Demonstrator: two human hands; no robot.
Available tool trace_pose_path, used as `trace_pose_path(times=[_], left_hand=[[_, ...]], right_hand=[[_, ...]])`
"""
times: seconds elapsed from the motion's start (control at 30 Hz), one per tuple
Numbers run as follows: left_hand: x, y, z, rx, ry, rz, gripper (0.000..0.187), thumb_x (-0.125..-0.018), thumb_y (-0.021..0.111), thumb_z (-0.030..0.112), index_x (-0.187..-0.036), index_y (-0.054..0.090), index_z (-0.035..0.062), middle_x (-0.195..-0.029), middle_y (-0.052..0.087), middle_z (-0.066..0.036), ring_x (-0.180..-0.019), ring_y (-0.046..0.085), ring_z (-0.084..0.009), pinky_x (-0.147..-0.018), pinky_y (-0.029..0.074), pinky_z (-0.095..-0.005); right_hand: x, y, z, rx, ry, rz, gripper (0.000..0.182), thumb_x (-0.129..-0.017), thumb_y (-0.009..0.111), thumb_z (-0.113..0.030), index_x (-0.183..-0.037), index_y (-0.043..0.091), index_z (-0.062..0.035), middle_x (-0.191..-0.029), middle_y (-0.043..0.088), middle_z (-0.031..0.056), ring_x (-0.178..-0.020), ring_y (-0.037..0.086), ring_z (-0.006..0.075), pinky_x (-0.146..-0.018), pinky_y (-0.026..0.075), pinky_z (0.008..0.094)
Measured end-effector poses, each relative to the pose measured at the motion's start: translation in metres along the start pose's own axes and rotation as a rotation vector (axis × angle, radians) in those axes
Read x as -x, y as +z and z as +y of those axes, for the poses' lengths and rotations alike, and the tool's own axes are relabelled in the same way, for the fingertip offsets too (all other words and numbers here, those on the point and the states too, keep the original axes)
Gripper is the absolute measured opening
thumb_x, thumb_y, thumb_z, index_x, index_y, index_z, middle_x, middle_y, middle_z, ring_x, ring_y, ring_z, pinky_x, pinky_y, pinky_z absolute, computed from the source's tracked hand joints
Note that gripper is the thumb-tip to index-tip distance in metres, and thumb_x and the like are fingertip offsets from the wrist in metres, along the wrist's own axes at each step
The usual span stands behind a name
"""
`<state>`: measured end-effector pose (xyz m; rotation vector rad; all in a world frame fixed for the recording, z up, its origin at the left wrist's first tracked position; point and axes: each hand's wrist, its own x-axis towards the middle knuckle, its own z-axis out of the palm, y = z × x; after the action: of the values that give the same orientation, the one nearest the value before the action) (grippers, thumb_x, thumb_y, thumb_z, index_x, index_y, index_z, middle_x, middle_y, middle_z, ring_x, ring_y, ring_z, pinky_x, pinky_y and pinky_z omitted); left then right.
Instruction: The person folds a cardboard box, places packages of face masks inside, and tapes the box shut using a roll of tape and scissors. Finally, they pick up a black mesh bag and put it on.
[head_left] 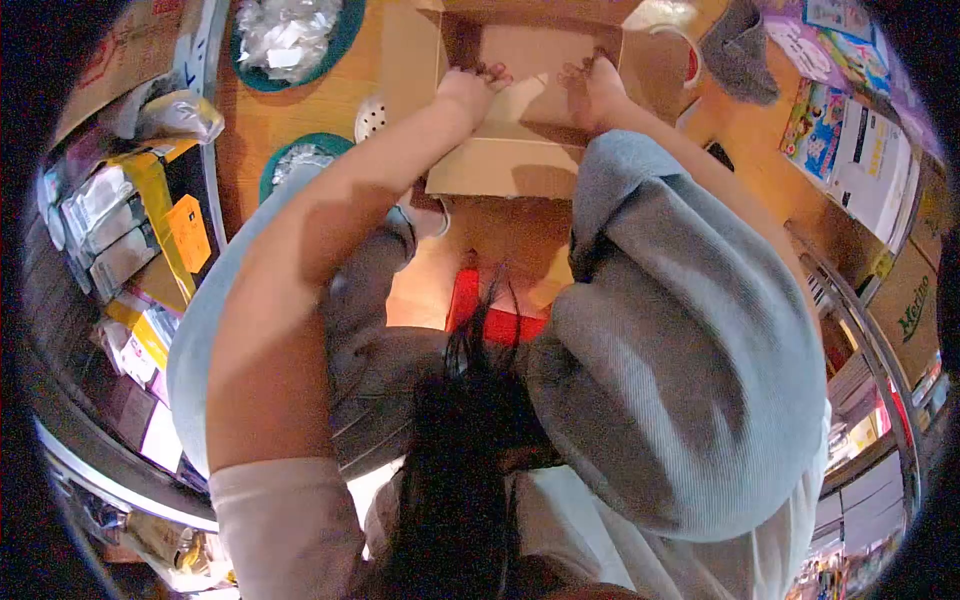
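Note:
An open cardboard box (510, 165) stands on the wooden floor at the top centre, its flaps folded outward. My left hand (478, 92) reaches over the box's left side, fingers spread and slightly bent near the inner wall. At the right inner side is my right hand (592, 92), its fingers apart and touching or close to the cardboard. Neither hand shows anything held. The box's inside looks bare where it can be seen. Between my knees, a red object (497, 322) lies on the floor below the box.
Green-rimmed containers of clear plastic material (290, 40) (305, 160) stand at the upper left. A grey cloth item (740, 52) and printed boxes (865, 160) lie at the right. Packed shelves (110, 230) border the left side.

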<state>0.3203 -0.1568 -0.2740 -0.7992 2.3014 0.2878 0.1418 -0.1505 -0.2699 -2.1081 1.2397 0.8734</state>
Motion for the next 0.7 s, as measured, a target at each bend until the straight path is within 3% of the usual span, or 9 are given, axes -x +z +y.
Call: trace_pose_path(times=[0.07,0.13,0.23,0.33,0.37,0.43,0.47,0.53,0.7], left_hand=[[-0.016,0.032,-0.005,-0.066,0.070,0.120,0.054,-0.084,0.043,0.013,-0.135,0.030,0.0246,-0.131,0.044,-0.007,-0.104,0.056,-0.0228,-0.086,0.044,-0.0359],[-0.005,0.010,-0.001,-0.084,0.032,0.141,0.053,-0.084,0.043,0.014,-0.135,0.031,0.0248,-0.126,0.048,-0.009,-0.099,0.058,-0.0230,-0.084,0.045,-0.0353],[0.006,-0.015,0.013,-0.092,-0.016,0.016,0.053,-0.085,0.042,0.016,-0.135,0.031,0.0254,-0.119,0.053,-0.011,-0.097,0.059,-0.0241,-0.083,0.046,-0.0367],[-0.005,0.000,0.006,0.031,-0.029,-0.024,0.052,-0.085,0.043,0.017,-0.135,0.031,0.0263,-0.117,0.055,-0.012,-0.097,0.059,-0.0255,-0.081,0.047,-0.0394],[-0.010,0.010,0.004,0.096,-0.025,-0.015,0.052,-0.085,0.043,0.018,-0.135,0.032,0.0265,-0.116,0.055,-0.012,-0.097,0.059,-0.0260,-0.080,0.047,-0.0404],[-0.012,-0.003,0.000,0.101,-0.001,-0.218,0.058,-0.084,0.046,0.016,-0.137,0.025,0.0276,-0.118,0.055,-0.009,-0.101,0.058,-0.0222,-0.082,0.046,-0.0372],[-0.010,-0.013,-0.004,0.099,-0.002,-0.312,0.062,-0.084,0.047,0.015,-0.139,0.022,0.0282,-0.118,0.055,-0.008,-0.104,0.057,-0.0203,-0.082,0.045,-0.0356],[-0.009,-0.016,-0.002,0.101,-0.009,-0.277,0.056,-0.085,0.047,0.016,-0.136,0.029,0.0271,-0.113,0.057,-0.008,-0.100,0.059,-0.0206,-0.081,0.046,-0.0367],[0.003,-0.027,-0.013,-0.063,0.177,-0.127,0.038,-0.082,0.047,0.018,-0.120,0.050,0.0151,-0.103,0.061,-0.011,-0.094,0.060,-0.0272,-0.082,0.046,-0.0424]], right_hand=[[0.011,-0.013,-0.003,0.104,-0.017,0.056,0.033,-0.080,0.047,-0.029,-0.104,0.059,-0.0102,-0.105,0.060,0.0124,-0.088,0.062,0.0236,-0.069,0.051,0.0394],[0.015,-0.022,-0.003,0.029,-0.007,0.112,0.030,-0.075,0.054,-0.023,-0.100,0.063,-0.0089,-0.102,0.062,0.0124,-0.085,0.065,0.0206,-0.067,0.053,0.0330],[-0.003,0.022,0.001,0.088,-0.041,0.457,0.030,-0.075,0.054,-0.024,-0.097,0.064,-0.0066,-0.099,0.064,0.0125,-0.083,0.065,0.0215,-0.066,0.053,0.0352],[-0.006,0.011,0.001,0.129,-0.045,0.048,0.052,-0.080,0.042,-0.018,-0.130,0.039,-0.0071,-0.136,0.036,0.0177,-0.104,0.056,0.0272,-0.093,0.039,0.0402],[-0.009,0.011,0.001,0.133,-0.035,-0.023,0.053,-0.080,0.042,-0.019,-0.131,0.038,-0.0076,-0.138,0.032,0.0165,-0.107,0.053,0.0277,-0.094,0.038,0.0404],[-0.011,0.008,0.000,0.151,-0.019,-0.161,0.055,-0.081,0.042,-0.020,-0.133,0.034,-0.0085,-0.142,0.026,0.0140,-0.114,0.047,0.0289,-0.096,0.036,0.0409],[-0.009,0.010,-0.001,0.146,-0.003,-0.117,0.054,-0.081,0.042,-0.020,-0.133,0.035,-0.0101,-0.142,0.026,0.0126,-0.116,0.045,0.0291,-0.097,0.035,0.0417],[-0.005,0.008,-0.001,0.144,0.032,-0.009,0.053,-0.081,0.041,-0.020,-0.133,0.036,-0.0131,-0.143,0.026,0.0098,-0.120,0.041,0.0296,-0.098,0.032,0.0433],[0.006,-0.010,0.004,0.140,0.009,0.141,0.039,-0.082,0.041,-0.017,-0.120,0.049,-0.0135,-0.129,0.044,0.0079,-0.113,0.048,0.0266,-0.096,0.034,0.0441]])
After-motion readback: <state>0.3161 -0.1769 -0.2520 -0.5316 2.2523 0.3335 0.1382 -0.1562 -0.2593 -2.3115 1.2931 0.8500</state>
